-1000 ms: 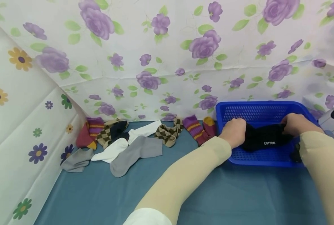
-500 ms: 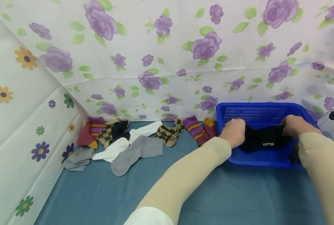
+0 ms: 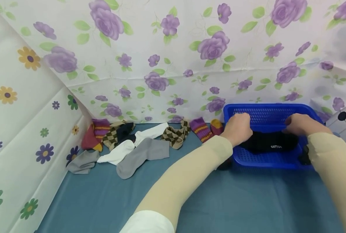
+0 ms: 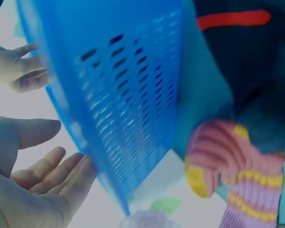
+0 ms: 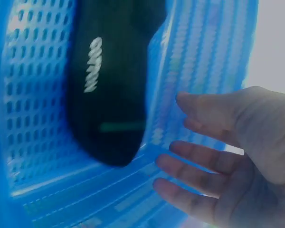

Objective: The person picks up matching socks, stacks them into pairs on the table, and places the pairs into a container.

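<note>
Inside the blue basket (image 3: 272, 164) lies a black sock (image 3: 266, 142) with white "COTTON" lettering. My left hand (image 3: 237, 129) is over the basket's left end; in the left wrist view its thumb and fingers (image 4: 42, 171) are apart, with nothing between them. Above the basket's right side is my right hand (image 3: 302, 124), near the sock's end. In the right wrist view its fingers (image 5: 194, 175) are spread and clear of the sock (image 5: 111, 85), which shows a green line. Another dark item (image 3: 304, 156) shows at the basket's right end, partly hidden by the right sleeve.
Left of the basket lie purple-and-red striped socks (image 3: 200, 128), a checked sock (image 3: 176, 136), white socks (image 3: 119, 152) and grey socks (image 3: 144, 155). A dark sock with a red stripe (image 4: 242, 52) lies just outside the basket. Flowered sheets (image 3: 161, 64) stand behind and left.
Both hands have let go of the black sock and lifted slightly; the left has shifted a little left. The sock now lies lower and flatter in the basket.
</note>
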Action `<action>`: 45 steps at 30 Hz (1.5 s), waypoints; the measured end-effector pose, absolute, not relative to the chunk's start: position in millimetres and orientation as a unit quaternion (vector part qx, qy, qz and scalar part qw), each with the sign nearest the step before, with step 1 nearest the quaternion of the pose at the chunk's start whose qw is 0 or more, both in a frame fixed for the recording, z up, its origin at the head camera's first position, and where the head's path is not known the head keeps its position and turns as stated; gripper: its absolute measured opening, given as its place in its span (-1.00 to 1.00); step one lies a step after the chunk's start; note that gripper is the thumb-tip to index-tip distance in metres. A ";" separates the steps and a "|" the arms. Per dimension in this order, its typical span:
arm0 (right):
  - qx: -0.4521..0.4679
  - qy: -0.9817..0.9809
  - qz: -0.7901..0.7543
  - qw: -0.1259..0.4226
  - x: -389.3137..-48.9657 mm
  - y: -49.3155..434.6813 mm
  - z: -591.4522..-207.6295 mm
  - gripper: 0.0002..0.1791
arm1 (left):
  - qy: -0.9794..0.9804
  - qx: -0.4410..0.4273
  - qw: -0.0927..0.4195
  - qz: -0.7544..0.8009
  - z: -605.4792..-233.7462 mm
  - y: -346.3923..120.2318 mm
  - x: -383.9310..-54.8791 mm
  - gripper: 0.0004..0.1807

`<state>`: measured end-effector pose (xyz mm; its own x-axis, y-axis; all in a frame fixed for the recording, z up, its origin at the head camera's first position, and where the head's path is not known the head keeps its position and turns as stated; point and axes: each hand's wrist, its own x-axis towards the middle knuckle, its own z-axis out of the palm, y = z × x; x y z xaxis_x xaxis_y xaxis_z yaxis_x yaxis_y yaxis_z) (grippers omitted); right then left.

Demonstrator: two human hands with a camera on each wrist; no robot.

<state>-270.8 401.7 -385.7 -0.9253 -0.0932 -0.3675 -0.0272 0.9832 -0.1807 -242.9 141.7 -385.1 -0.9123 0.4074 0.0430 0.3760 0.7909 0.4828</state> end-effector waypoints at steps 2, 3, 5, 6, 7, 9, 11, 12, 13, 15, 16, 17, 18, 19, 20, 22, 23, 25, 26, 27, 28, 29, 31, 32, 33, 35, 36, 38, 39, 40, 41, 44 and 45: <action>-0.043 0.978 -0.087 0.187 -273.7 389.2 -380.4 -0.34 | 0.941 0.200 0.025 0.273 -377.1 132.3 -246.4 -0.68; -0.051 0.978 -0.087 0.180 -274.8 382.8 -377.9 -0.33 | 0.938 0.198 0.025 0.282 -372.9 127.1 -248.4 -0.68; -0.067 0.980 -0.089 0.166 -275.6 369.9 -371.3 -0.34 | 0.938 0.196 0.016 0.286 -364.2 116.6 -251.8 -0.70; -0.074 0.980 -0.093 0.157 -275.0 362.9 -367.5 -0.35 | 0.939 0.193 0.007 0.286 -359.7 111.4 -253.1 -0.75; -0.078 0.981 -0.096 0.147 -273.7 355.7 -363.2 -0.36 | 0.940 0.193 -0.002 0.282 -354.9 105.8 -254.0 -0.82; -0.090 0.983 -0.100 0.122 -269.1 341.0 -353.8 -0.36 | 0.944 0.193 -0.027 0.266 -345.3 93.9 -255.1 -0.98; -0.098 0.985 -0.105 0.095 -262.0 324.1 -343.8 -0.39 | 0.944 0.194 -0.043 0.265 -336.5 81.1 -254.5 -0.82; -0.104 0.986 -0.106 0.075 -257.8 315.7 -339.5 -0.41 | 0.943 0.194 -0.052 0.263 -332.4 74.3 -253.4 -0.75; -0.108 0.987 -0.108 0.058 -253.2 307.2 -335.4 -0.43 | 0.942 0.195 -0.056 0.266 -328.7 67.3 -252.0 -0.73; -0.120 0.986 -0.113 0.017 -243.6 290.0 -329.5 -0.47 | 0.937 0.199 -0.073 0.277 -323.5 53.1 -247.5 -0.70; -0.129 0.985 -0.115 -0.005 -238.8 281.7 -327.5 -0.50 | 0.934 0.203 -0.083 0.282 -321.9 46.0 -244.4 -0.70; -0.136 0.983 -0.120 -0.029 -233.7 273.5 -326.4 -0.53 | 0.932 0.204 -0.095 0.284 -320.6 39.3 -240.6 -0.70; -0.145 0.980 -0.123 -0.053 -228.6 265.5 -325.8 -0.56 | 0.930 0.205 -0.106 0.286 -320.0 32.9 -236.1 -0.70; -0.153 0.977 -0.126 -0.074 -223.5 257.5 -325.5 -0.58 | 0.927 0.207 -0.113 0.290 -320.4 26.7 -231.3 -0.71; -0.161 0.974 -0.130 -0.097 -218.5 249.8 -325.7 -0.61 | 0.925 0.212 -0.122 0.290 -321.5 20.6 -226.0 -0.71; -0.182 0.963 -0.135 -0.143 -208.7 235.2 -327.2 -0.63 | 0.924 0.217 -0.133 0.286 -325.1 9.2 -215.0 -0.70; -0.193 0.958 -0.138 -0.161 -203.7 228.4 -328.5 -0.63 | 0.923 0.220 -0.138 0.284 -327.7 3.8 -209.5 -0.70; -0.216 0.946 -0.145 -0.192 -194.5 215.3 -331.4 -0.63 | 0.920 0.227 -0.157 0.277 -334.5 -6.7 -199.5 -0.70; -0.229 0.940 -0.147 -0.206 -190.2 209.3 -333.2 -0.62 | 0.919 0.229 -0.170 0.272 -338.3 -11.9 -194.7 -0.70; -0.241 0.934 -0.148 -0.217 -185.9 203.6 -335.3 -0.62 | 0.918 0.230 -0.181 0.266 -342.2 -17.0 -190.2 -0.70; -0.251 0.930 -0.150 -0.225 -181.4 198.3 -337.5 -0.62 | 0.918 0.230 -0.190 0.262 -346.2 -21.9 -185.6 -0.70; -0.258 0.926 -0.151 -0.232 -177.1 193.3 -340.0 -0.62 | 0.918 0.230 -0.196 0.257 -350.4 -26.7 -181.2 -0.70; -0.268 0.919 -0.155 -0.244 -168.4 184.6 -345.6 -0.61 | 0.920 0.230 -0.200 0.246 -358.3 -35.5 -172.4 -0.69; -0.270 0.917 -0.157 -0.248 -163.8 180.6 -349.1 -0.62 | 0.922 0.229 -0.198 0.241 -362.4 -39.6 -168.1 -0.68; -0.272 0.915 -0.161 -0.250 -159.2 176.9 -352.9 -0.61 | 0.924 0.228 -0.195 0.237 -366.5 -43.4 -163.8 -0.68; -0.277 0.911 -0.173 -0.251 -150.0 169.4 -361.7 -0.61 | 0.927 0.230 -0.190 0.229 -375.2 -50.5 -155.8 -0.67; -0.281 0.909 -0.180 -0.249 -145.4 165.7 -366.8 -0.61 | 0.927 0.231 -0.190 0.225 -379.8 -53.7 -152.2 -0.66; -0.283 0.911 -0.191 -0.230 -136.5 158.4 -379.1 -0.62 | 0.929 0.232 -0.189 0.217 -390.3 -59.8 -144.8 -0.66; -0.283 0.913 -0.198 -0.218 -132.1 155.2 -386.2 -0.62 | 0.930 0.232 -0.186 0.214 -396.0 -62.5 -141.2 -0.66; -0.281 0.915 -0.204 -0.204 -128.0 152.4 -394.1 -0.62 | 0.932 0.232 -0.182 0.213 -402.2 -65.0 -137.8 -0.66; -0.275 0.920 -0.208 -0.188 -124.0 150.0 -402.3 -0.63 | 0.933 0.230 -0.176 0.211 -408.5 -67.2 -134.1 -0.65; -0.250 0.935 -0.209 -0.144 -114.5 147.0 -426.8 -0.63 | 0.942 0.220 -0.144 0.207 -428.6 -72.7 -124.1 -0.65; -0.243 0.938 -0.208 -0.136 -112.6 147.2 -434.0 -0.63 | 0.945 0.215 -0.133 0.206 -435.3 -74.4 -121.1 -0.65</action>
<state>-112.6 147.2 -434.0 -0.8450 -0.3997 0.3552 -0.5124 0.7953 -0.3240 -121.1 -74.4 -435.3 -0.8722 0.3518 0.3398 0.4613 0.8227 0.3322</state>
